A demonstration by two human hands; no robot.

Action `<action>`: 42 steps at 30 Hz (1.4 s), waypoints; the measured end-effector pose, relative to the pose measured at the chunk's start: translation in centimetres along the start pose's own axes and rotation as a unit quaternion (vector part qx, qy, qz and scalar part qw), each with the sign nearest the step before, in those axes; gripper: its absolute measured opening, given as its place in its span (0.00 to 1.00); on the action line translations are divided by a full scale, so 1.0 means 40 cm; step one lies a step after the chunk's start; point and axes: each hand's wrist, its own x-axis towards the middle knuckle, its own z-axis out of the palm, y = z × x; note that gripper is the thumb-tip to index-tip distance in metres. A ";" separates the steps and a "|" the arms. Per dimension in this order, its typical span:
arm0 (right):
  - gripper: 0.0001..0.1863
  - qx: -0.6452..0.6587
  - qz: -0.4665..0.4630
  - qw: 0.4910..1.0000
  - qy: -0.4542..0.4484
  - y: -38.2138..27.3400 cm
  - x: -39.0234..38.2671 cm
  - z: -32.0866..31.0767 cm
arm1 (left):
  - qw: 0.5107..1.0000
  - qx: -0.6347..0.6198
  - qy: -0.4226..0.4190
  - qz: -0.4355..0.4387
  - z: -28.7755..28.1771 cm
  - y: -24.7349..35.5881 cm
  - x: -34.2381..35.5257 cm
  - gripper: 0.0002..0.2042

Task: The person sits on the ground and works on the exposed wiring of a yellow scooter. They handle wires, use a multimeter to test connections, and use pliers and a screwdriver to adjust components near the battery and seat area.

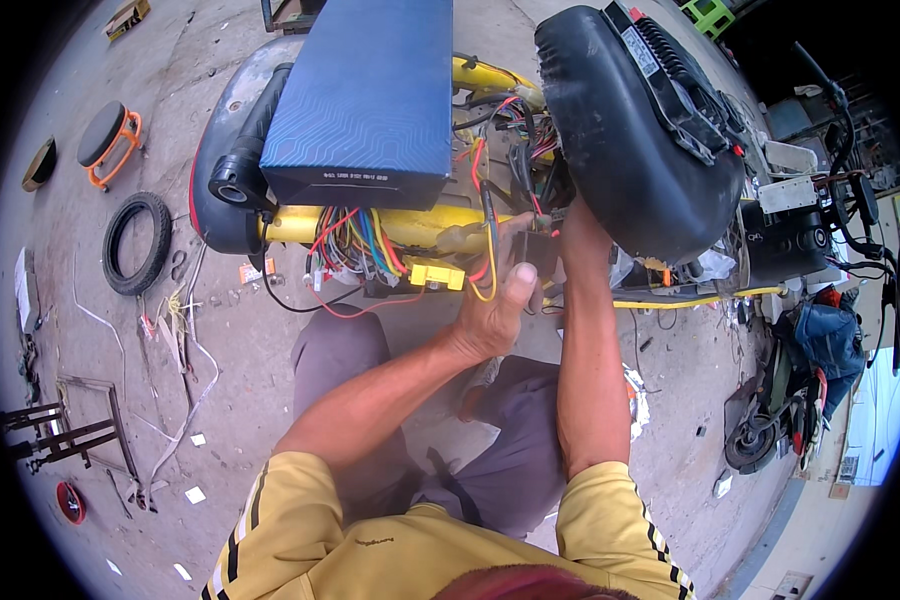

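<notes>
My left hand (500,310) is closed, thumb upward, around a dark greyish part among the wires, just below the yellow frame tube (330,225). My right hand (585,235) reaches up beneath a large black padded shell (630,140), its fingers hidden. Coloured wire bundles (365,240) and a yellow connector (435,275) hang beside my left hand. A long blue box (360,90) lies over the frame, next to a black cylindrical part (238,175).
A loose tyre (135,240), stool (100,140), white straps (200,360) and metal frame (90,440) lie on the concrete floor (220,520) at left. Scooter parts (790,240) and a blue bundle (825,340) crowd the right. My knees are below the work.
</notes>
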 end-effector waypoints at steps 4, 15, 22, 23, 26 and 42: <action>0.15 -0.005 -0.018 1.000 0.011 0.002 -0.002 -0.002 | 1.000 -0.002 0.001 0.004 0.002 -0.001 0.000 0.37; 0.12 -0.016 -0.036 0.999 0.033 0.000 -0.001 0.000 | 1.000 -0.006 0.006 0.006 0.006 0.003 0.003 0.37; 0.13 0.001 0.005 1.000 -0.001 0.028 0.003 0.006 | 1.000 -0.003 0.004 0.000 0.005 0.005 0.002 0.37; 0.13 0.008 0.020 1.000 -0.012 0.036 0.006 0.007 | 1.000 -0.004 0.004 0.001 0.006 0.006 0.002 0.37; 0.12 0.031 0.064 0.997 -0.027 0.039 0.012 0.011 | 1.000 -0.003 0.002 0.004 0.005 0.006 0.003 0.37; 0.13 -0.018 -0.020 0.999 0.023 0.012 0.004 0.006 | 1.000 0.001 -0.010 0.012 0.002 0.002 0.002 0.35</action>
